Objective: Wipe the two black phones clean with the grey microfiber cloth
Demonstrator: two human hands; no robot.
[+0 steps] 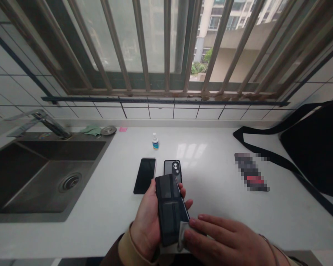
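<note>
A dark phone (168, 210) lies screen up in my left hand (148, 218), whose fingers wrap round its far edge. My right hand (224, 236) presses a small pale cloth (182, 234) against the lower right corner of the screen. Just beyond, partly hidden by the held phone, a black-rimmed phone case (169, 167) with camera openings lies on the white counter (211, 177). Left of the case is another phone (145, 176) with a dark screen. Behind them stands a small white and blue bottle (155, 142).
On the left is a sink (86, 177) with a faucet (52, 125); a green cloth (91, 130), metal strainer (108, 130) and pink piece (123, 129) lie behind. A black bag (316, 147) with straps and a blurred-out item (249, 171) occupy the right.
</note>
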